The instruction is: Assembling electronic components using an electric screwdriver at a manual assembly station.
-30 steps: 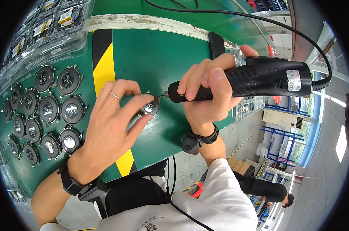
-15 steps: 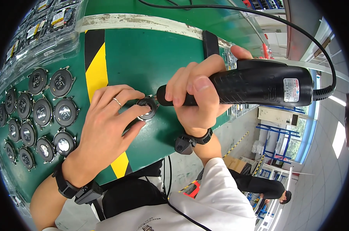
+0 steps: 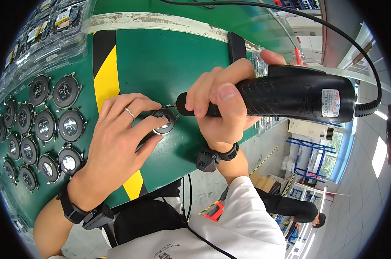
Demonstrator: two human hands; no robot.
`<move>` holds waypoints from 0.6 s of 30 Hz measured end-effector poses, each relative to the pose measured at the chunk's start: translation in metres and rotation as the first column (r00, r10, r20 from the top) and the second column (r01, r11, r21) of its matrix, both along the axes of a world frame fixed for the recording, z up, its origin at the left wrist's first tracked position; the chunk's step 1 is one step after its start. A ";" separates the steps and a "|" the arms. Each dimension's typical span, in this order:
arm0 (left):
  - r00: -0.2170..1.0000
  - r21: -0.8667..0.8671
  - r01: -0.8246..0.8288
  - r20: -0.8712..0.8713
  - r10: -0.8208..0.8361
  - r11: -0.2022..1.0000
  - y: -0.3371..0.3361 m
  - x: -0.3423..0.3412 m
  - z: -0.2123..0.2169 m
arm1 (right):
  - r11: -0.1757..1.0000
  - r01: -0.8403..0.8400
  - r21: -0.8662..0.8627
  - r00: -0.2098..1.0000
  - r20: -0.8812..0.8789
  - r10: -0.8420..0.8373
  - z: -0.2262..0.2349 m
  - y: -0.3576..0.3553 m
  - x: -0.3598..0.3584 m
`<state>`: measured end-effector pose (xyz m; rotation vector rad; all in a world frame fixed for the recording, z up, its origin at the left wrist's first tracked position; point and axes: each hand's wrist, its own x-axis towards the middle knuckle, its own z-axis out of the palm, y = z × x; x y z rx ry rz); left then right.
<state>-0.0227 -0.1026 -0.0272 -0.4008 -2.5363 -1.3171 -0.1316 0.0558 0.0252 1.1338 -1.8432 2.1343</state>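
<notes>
Watch case (image 3: 169,123), round and black with a glossy centre and small metal lugs, lies on the smooth green counter (image 3: 169,64), beneath the fingertips of the left hand (image 3: 118,136). At its far right edge is the thin metal bit (image 3: 174,105) of a long, black plastic electric screwdriver (image 3: 286,97); whether the bit is seated in a screw is too small to tell.

The likeliest trouble is a slip: the tool comes in low from the right, nearly flat, so a sideways push could skate the bit across the rim and scratch it, or jab the fingertips beside it. Turning force could also spin the case on the slick counter if the left hold is light. A tug from the thick black cable (image 3: 368,108) at the tool's right end could tilt the bit as well.

The left fingers are partly spread, thumb and forefinger pressing the case from its near and left sides, the next fingertip close to the bit. The right hand (image 3: 225,101) has its fingers wrapped firmly round the screwdriver's left portion.

Further left, past a yellow-and-black striped tape (image 3: 106,82), stand rows of similar round black cases (image 3: 45,125), with clear plastic trays (image 3: 66,45) at the far left.
</notes>
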 end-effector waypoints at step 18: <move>1.000 -0.001 0.007 0.014 -0.007 1.000 -0.001 0.000 -0.002 | 0.999 -0.035 0.011 0.999 -0.003 0.035 0.002 -0.002 0.001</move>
